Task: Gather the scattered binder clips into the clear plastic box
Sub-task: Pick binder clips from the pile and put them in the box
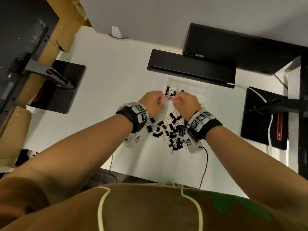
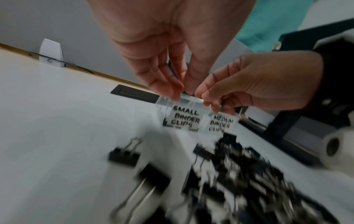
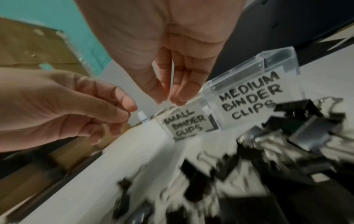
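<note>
- Hands over the near edge of the clear plastic box (image 3: 249, 84), side by side, close to each other above the white table (image 1: 106, 97).
- Left hand (image 1: 152, 103): fingers bunched downward, tips meeting at the rim of the box's left compartment; whether they pinch the rim or a clip, cannot tell, since the picture is blurred there.
- Right hand (image 1: 186, 104): fingers also bunched downward with tips close together, just above the box rim; nothing clearly seen between them, so cannot tell.
- Box: two compartments, left one labelled "SMALL BINDER CLIPS" (image 2: 184, 119), right one "MEDIUM BINDER CLIPS" (image 3: 249, 98). A few clips lie in the left compartment in the head view.
- Binder clips (image 1: 173, 130): black, with silver wire handles, in a loose heap on the table just near of the box, between the two wrists. One stray clip (image 2: 124, 154) sits apart at the heap's left.
- Black tray (image 1: 191, 69) lies far of the box.
</note>
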`<state>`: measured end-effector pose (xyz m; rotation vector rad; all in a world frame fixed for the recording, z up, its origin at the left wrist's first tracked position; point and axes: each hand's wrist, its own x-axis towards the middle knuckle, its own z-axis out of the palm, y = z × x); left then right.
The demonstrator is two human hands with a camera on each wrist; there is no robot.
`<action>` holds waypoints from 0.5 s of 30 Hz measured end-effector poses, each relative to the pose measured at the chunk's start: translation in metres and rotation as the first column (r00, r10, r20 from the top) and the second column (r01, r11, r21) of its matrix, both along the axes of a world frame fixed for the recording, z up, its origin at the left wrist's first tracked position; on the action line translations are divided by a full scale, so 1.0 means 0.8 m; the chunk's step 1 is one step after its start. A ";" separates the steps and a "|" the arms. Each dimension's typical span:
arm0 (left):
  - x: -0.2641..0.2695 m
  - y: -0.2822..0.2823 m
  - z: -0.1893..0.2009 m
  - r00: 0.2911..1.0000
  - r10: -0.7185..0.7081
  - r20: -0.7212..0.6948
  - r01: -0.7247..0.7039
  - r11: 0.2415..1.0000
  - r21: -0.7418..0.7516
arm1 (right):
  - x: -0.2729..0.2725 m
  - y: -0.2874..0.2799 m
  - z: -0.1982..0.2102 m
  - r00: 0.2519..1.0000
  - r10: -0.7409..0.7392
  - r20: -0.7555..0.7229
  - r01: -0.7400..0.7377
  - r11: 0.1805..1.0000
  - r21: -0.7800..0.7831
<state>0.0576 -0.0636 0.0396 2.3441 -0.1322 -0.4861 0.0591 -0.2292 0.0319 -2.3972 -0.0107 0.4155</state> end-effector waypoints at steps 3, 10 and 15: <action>-0.029 0.018 -0.015 0.976 -0.165 -0.145 0.186 0.971 0.149 | -0.035 0.005 -0.018 0.945 0.271 -0.183 -0.292 0.952 -0.095; -0.053 0.036 -0.048 0.949 -0.240 -0.205 0.285 0.932 0.224 | -0.042 -0.008 -0.046 0.935 0.297 -0.191 -0.334 0.919 -0.208; -0.038 0.032 -0.050 0.983 -0.166 -0.075 0.180 0.949 0.259 | -0.043 -0.008 -0.036 0.954 0.280 -0.108 -0.296 0.940 -0.172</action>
